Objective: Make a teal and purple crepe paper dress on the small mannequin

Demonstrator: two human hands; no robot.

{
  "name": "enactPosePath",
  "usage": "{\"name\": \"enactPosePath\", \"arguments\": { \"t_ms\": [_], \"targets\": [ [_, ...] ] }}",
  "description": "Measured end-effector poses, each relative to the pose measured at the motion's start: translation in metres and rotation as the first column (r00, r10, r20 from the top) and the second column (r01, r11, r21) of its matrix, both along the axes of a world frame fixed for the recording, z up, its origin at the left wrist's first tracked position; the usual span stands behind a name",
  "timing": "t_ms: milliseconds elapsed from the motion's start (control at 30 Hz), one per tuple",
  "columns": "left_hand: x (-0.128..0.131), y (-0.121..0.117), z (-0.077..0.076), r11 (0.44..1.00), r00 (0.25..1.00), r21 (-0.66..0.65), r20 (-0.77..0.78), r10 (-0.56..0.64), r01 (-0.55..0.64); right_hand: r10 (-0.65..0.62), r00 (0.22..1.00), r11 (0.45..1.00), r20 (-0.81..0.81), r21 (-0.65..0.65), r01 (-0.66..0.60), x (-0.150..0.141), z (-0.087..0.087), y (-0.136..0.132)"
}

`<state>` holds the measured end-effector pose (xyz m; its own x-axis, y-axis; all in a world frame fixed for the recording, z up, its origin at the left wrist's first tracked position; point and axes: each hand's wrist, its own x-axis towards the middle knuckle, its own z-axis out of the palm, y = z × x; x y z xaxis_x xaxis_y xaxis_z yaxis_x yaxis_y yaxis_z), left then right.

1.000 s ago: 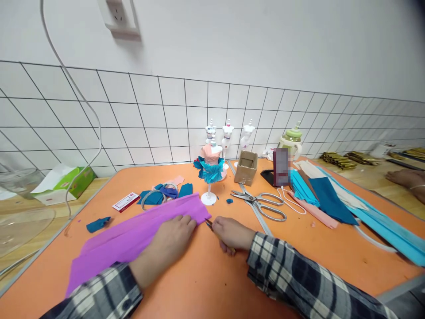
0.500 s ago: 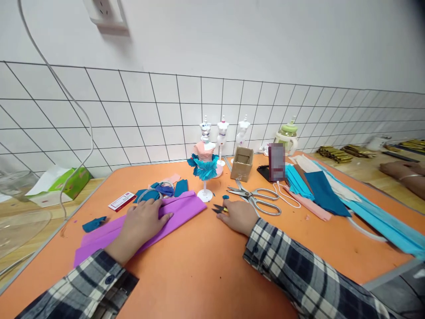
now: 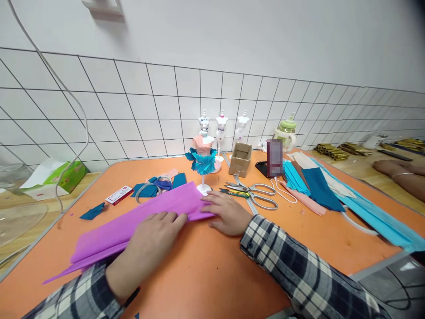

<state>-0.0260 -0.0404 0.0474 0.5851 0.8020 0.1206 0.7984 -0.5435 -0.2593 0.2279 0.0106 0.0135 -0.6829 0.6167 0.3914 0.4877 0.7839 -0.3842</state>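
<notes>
A folded purple crepe paper sheet (image 3: 133,221) lies slantwise in front of me, its near edge partly lifted. My left hand (image 3: 151,246) has its fingers closed over the near edge. At the right end, my right hand (image 3: 227,212) grips the corner between thumb and fingers. Just behind that end stands a small white dress form (image 3: 203,161) with a pink bodice and a ruffled teal skirt. A yellow-green cutting tool (image 3: 235,192) lies beside metal scissors (image 3: 262,195), right of my right hand.
Teal scraps (image 3: 146,190) and a red-white box (image 3: 118,195) lie at the left. Behind are more dress forms (image 3: 222,133), a cardboard box (image 3: 240,159), a phone (image 3: 275,158) and a bottle (image 3: 285,133). Strips of paper (image 3: 322,188) cover the right side. A co-worker's hands (image 3: 395,170) rest at far right.
My right hand has let go of the cutting tool beside the scissors and moved left onto the paper's end. My left hand has slid along to the near edge, and the paper has shifted.
</notes>
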Motion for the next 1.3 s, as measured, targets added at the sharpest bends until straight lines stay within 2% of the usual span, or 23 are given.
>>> {"name": "enactPosePath", "arguments": {
  "t_ms": [67,167,300,400,500,567,633,700,800,900,967,1033,1067,1167,1233,1267,1300],
  "targets": [
    [0.003,-0.003,-0.001,0.992,0.998,-0.112,0.018,0.062,-0.060,0.029,0.999,0.984,-0.012,-0.173,-0.031,0.000,-0.005,0.003],
    [0.002,-0.003,0.005,0.971,0.984,-0.166,0.005,0.178,-0.174,-0.043,0.999,0.900,-0.028,-0.434,0.027,0.003,-0.011,0.007],
    [-0.003,0.002,0.019,0.959,0.972,-0.159,-0.037,0.233,-0.236,-0.171,0.972,0.854,-0.158,-0.517,0.066,0.003,-0.013,0.011],
    [-0.008,0.009,0.024,0.944,0.967,-0.222,0.009,0.253,-0.245,-0.272,0.926,0.831,-0.261,-0.549,0.090,-0.001,-0.013,0.010],
    [-0.010,0.011,0.025,0.915,0.949,-0.262,-0.010,0.315,-0.307,-0.362,0.920,0.845,-0.150,-0.469,0.256,-0.007,-0.012,0.005],
    [-0.008,0.009,0.023,0.935,0.952,-0.181,-0.042,0.302,-0.305,-0.401,0.916,0.841,-0.007,-0.398,0.366,-0.011,-0.011,0.002],
    [-0.002,0.002,0.020,0.967,0.971,-0.083,-0.021,0.239,-0.240,-0.407,0.908,0.836,0.101,-0.360,0.415,-0.012,-0.011,0.000],
    [0.005,-0.006,0.015,0.986,0.988,-0.081,0.027,0.151,-0.148,-0.384,0.913,0.843,0.142,-0.349,0.409,-0.012,-0.011,0.000],
    [0.015,-0.015,0.005,0.975,0.997,-0.222,0.060,0.041,-0.027,-0.311,0.940,0.870,0.142,-0.355,0.342,-0.011,-0.011,0.000],
    [0.023,-0.022,-0.004,0.939,1.000,-0.344,-0.006,0.020,-0.021,-0.264,0.948,0.878,0.179,-0.361,0.313,-0.010,-0.009,-0.001],
    [0.027,-0.028,-0.006,0.915,0.997,-0.401,-0.075,0.018,-0.047,-0.297,0.934,0.874,0.198,-0.338,0.349,-0.008,-0.006,-0.002],
    [0.031,-0.035,-0.005,0.895,0.996,-0.444,-0.084,0.002,-0.039,-0.323,0.937,0.902,0.130,-0.258,0.347,-0.007,-0.002,-0.003],
    [0.031,-0.037,-0.003,0.891,0.998,-0.454,-0.057,0.004,-0.030,-0.296,0.952,0.930,0.078,-0.205,0.306,-0.007,-0.001,-0.004],
    [0.022,-0.029,0.006,0.915,0.995,-0.398,0.045,0.092,-0.067,-0.086,0.996,0.993,0.032,-0.082,0.088,-0.010,0.004,-0.010],
    [0.006,-0.007,0.010,0.939,0.971,-0.263,0.039,0.238,-0.219,-0.034,0.996,0.998,0.086,-0.047,0.039,-0.017,0.006,-0.018],
    [-0.005,0.008,0.011,0.921,0.935,-0.184,0.032,0.354,-0.342,-0.027,0.992,0.999,0.126,-0.039,0.032,-0.021,0.006,-0.023],
    [-0.015,0.024,0.009,0.907,0.910,-0.120,0.049,0.411,-0.403,-0.004,0.986,0.999,0.169,-0.041,0.011,-0.025,0.007,-0.027]
  ]
}}
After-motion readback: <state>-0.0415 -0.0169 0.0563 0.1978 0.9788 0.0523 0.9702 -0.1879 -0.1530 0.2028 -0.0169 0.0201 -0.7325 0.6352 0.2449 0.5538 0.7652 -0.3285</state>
